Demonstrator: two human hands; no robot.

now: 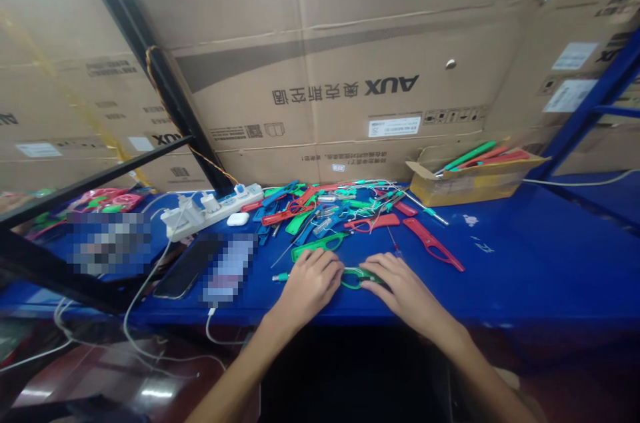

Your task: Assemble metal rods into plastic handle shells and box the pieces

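Observation:
Both hands are on one green lighter-like piece (351,281) near the front edge of the blue table. My left hand (313,279) closes round its left part, where a green tip with a metal end sticks out to the left. My right hand (393,281) grips the right end, fingers bent over it. The loop of the piece shows between the hands. Just behind lies another green handle half (320,246). A red handle half (433,244) rests to the right, and a thin screwdriver-like tool (397,249) lies behind my right hand.
A pile of red, green and blue handle parts with metal rods (325,209) covers the table's back. A cardboard box (470,186) holds more pieces. To the left are a power strip (215,213), a white case (238,219), two phones (183,267) and cables.

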